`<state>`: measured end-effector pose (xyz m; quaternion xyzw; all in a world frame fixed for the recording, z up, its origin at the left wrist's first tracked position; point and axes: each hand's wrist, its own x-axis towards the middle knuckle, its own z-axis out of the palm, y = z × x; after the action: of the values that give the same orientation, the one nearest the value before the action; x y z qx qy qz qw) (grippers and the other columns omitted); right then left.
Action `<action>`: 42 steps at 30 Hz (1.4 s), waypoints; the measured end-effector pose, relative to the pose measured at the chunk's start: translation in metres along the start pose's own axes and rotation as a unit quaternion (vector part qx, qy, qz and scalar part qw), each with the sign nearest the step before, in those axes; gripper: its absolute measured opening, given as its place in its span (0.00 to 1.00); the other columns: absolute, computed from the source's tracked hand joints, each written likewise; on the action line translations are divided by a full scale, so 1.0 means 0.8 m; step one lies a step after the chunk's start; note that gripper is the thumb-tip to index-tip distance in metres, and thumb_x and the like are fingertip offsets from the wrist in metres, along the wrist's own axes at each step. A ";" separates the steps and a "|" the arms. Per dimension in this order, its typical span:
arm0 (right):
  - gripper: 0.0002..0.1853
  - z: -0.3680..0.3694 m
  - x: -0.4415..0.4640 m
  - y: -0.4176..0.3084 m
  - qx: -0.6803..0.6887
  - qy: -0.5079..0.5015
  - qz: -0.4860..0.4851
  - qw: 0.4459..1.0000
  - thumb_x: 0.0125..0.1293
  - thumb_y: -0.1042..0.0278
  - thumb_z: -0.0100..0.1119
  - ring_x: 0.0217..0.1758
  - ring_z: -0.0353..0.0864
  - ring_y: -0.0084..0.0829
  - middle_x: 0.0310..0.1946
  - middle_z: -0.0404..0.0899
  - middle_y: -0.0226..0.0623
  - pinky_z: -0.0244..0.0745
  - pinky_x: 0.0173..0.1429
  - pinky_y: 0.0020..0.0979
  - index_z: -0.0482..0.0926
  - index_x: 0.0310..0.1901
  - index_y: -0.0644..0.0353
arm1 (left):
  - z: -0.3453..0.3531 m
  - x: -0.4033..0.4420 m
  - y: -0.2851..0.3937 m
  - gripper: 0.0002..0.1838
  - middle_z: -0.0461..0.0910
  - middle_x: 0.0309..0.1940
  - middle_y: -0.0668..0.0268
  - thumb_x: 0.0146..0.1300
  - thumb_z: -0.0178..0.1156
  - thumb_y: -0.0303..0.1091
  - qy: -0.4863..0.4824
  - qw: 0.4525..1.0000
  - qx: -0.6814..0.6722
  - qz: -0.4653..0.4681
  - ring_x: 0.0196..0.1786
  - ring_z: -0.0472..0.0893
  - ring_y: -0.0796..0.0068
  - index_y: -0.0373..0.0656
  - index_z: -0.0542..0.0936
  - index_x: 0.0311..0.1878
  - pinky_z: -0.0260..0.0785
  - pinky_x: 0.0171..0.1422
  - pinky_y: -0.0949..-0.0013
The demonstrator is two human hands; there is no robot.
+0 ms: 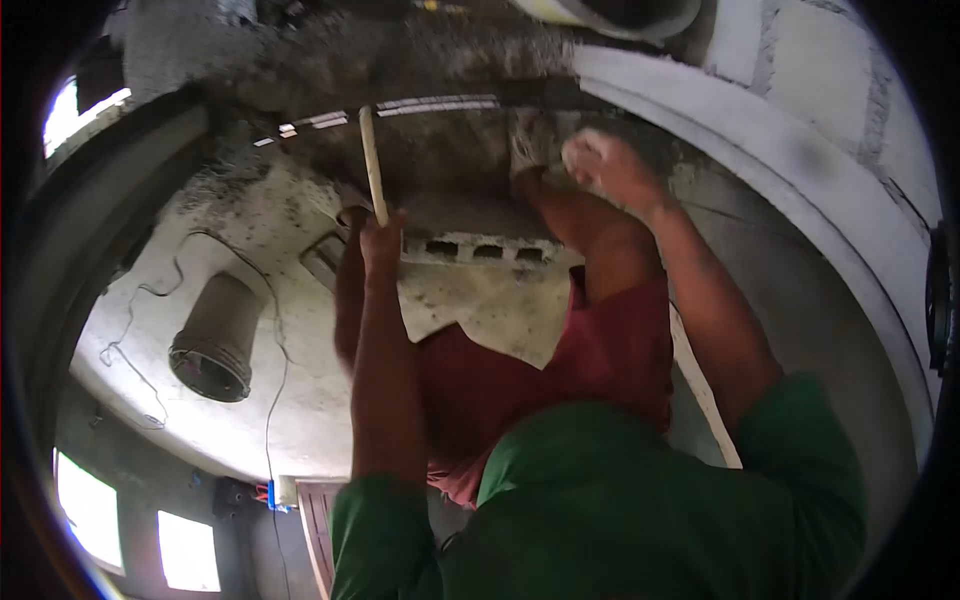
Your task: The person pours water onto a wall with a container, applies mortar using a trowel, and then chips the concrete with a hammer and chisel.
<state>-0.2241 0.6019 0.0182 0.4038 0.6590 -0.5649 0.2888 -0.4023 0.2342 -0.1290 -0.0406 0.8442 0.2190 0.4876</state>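
Note:
My left hand (380,238) is wrapped round the lower end of a pale wooden stick (371,165), which points up and away from me. Whether its far end carries a tool head I cannot make out. My right hand (610,168) is raised above my right foot, its fingers curled and slightly blurred. What they hold, if anything, is hidden. Between my legs a hollow concrete block (480,250) lies below the dark, dirty strip of floor where my feet rest.
A grey bucket (215,340) stands to the left, with a thin cord (277,320) running past it. At the top, part of a round container (640,18) shows near a block wall (815,70). A pale curved ledge (700,95) runs along the right.

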 end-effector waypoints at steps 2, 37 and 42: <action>0.20 0.003 0.053 0.004 0.041 0.043 0.018 0.998 0.74 0.51 0.55 0.36 0.78 0.21 0.38 0.81 0.29 0.74 0.40 0.27 0.79 0.51 0.62 | 0.027 0.047 -0.037 0.33 0.85 0.44 0.59 0.61 0.70 0.55 -0.058 0.997 0.041 -0.034 0.47 0.82 0.59 0.34 0.79 0.56 0.73 0.52 0.59; 0.13 -0.006 0.201 -0.261 -0.322 0.183 -0.782 0.501 0.69 0.58 0.58 0.34 0.84 0.39 0.31 0.86 0.38 0.82 0.43 0.36 0.84 0.45 0.57 | 0.005 0.201 0.188 0.21 0.81 0.27 0.66 0.65 0.66 0.50 -0.149 0.947 0.188 0.213 0.26 0.78 0.73 0.39 0.84 0.47 0.71 0.32 0.63; 0.12 -0.055 -0.015 -0.088 -0.127 -0.001 -0.503 0.855 0.69 0.60 0.63 0.33 0.85 0.40 0.33 0.85 0.37 0.78 0.39 0.34 0.82 0.36 0.62 | 0.059 0.234 0.158 0.32 0.82 0.30 0.48 0.71 0.52 0.62 -0.131 0.922 0.168 0.324 0.36 0.82 0.52 0.37 0.85 0.46 0.72 0.44 0.52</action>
<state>-0.2751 0.6403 0.0725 -0.0238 0.8383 -0.5445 0.0143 -0.4976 0.3946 -0.2649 0.3464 0.7642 0.2232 0.4962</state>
